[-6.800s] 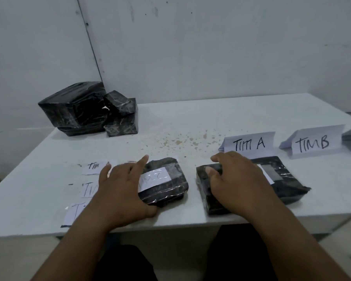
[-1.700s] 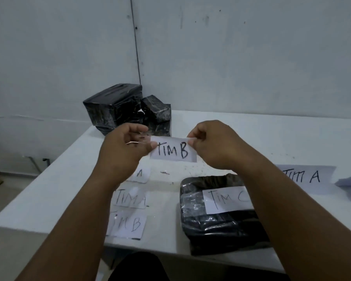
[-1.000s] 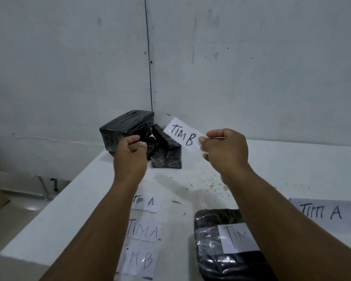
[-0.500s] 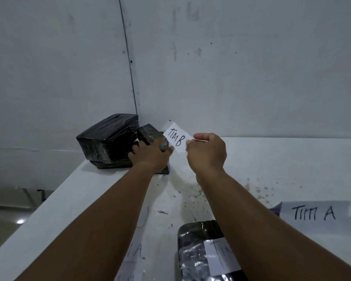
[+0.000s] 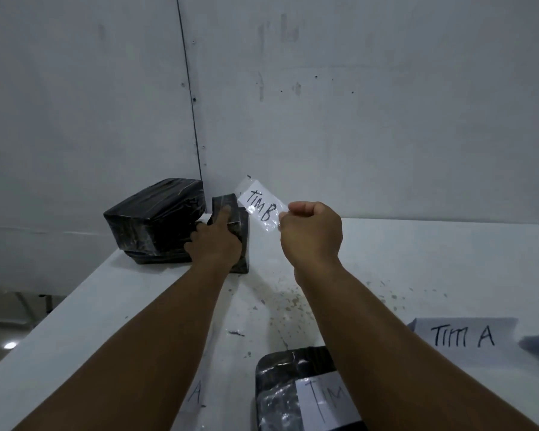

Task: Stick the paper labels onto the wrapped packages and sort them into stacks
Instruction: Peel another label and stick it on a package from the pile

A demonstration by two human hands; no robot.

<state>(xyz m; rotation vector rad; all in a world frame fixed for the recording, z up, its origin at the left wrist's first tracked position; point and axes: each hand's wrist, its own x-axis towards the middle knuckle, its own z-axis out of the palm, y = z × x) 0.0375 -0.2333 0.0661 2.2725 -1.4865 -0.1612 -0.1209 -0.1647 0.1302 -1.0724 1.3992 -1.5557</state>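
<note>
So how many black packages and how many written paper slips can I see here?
Black packages: 5 (near package, plus seemingly 4 in the far pile)
Written papers: 4 (TIM B slip, TIM A sign, package label, slip showing A)
Total: 9

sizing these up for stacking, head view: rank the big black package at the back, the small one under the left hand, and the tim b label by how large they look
1. big black package
2. small black package, partly hidden by the left hand, so unsure
3. TIM B label, held nearer the camera by the right hand
</note>
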